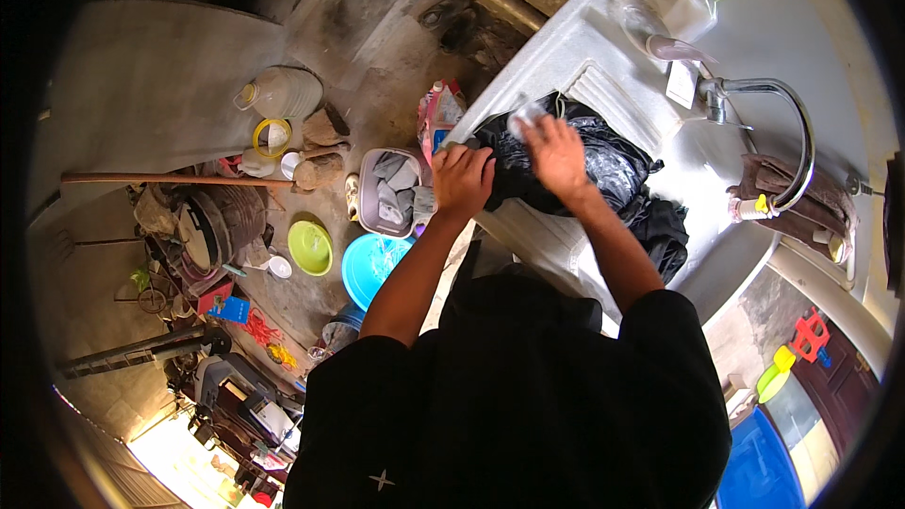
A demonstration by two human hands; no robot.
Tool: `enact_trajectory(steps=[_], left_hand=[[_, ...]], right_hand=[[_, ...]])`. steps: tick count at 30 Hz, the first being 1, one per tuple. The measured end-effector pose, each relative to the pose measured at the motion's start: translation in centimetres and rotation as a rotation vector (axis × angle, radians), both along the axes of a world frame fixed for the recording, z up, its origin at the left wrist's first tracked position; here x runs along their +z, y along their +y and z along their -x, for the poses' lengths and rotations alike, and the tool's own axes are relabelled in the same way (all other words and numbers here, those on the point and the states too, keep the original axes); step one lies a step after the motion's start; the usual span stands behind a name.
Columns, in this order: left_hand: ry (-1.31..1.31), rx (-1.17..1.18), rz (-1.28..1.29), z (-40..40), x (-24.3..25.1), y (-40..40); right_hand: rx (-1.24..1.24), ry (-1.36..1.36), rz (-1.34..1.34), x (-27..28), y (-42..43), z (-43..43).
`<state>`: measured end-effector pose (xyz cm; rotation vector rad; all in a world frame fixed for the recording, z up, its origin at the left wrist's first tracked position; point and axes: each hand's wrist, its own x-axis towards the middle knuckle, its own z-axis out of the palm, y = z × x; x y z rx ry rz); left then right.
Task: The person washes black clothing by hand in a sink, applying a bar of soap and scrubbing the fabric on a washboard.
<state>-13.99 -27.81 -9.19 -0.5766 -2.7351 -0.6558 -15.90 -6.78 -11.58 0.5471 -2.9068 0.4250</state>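
A wet, shiny black garment (614,155) lies bunched over the washboard side of a white sink (714,177). Close to the sink's left edge, my left hand (463,182) has its fingers curled over the garment's edge. My right hand (558,159) is above the garment, its fingers around a small whitish object (525,119), too blurred to identify. Pale streaks like suds mark the black cloth. Part of the ribbed washboard (614,104) shows beyond the garment. More black cloth (661,233) hangs into the basin on the right.
A curved chrome faucet (795,106) rises at the right, with a brown cloth (813,198) behind it. On the floor at left are a grey basket (368,191) of socks, a blue basin (360,272), a green basin (310,247) and a plastic jug (286,93).
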Motion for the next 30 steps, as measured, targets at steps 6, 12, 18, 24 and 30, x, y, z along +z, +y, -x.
enact_trajectory(steps=[6, 12, 18, 24, 30], left_hand=[[0.006, -0.002, -0.011, 0.2, -0.1, 0.1], [0.001, 0.001, 0.014, 0.0, -0.5, -0.2], [0.03, 0.004, 0.001, 0.1, -0.7, -0.2], [0.041, -0.002, -0.038, 0.2, 0.2, 0.4], [0.005, 0.039, -0.028, -0.2, -1.2, -0.2]], right_hand=[[-0.596, 0.024, 0.034, -3.2, 5.1, 3.7], [-0.019, -0.167, 0.026, 0.9, -4.3, -2.9], [-0.23, -0.27, -0.34, -1.5, -0.3, 0.6], [-0.601, -0.152, -0.07, -2.8, 2.8, 4.1], [-0.263, -0.011, 0.212, -0.3, -8.9, -5.3]])
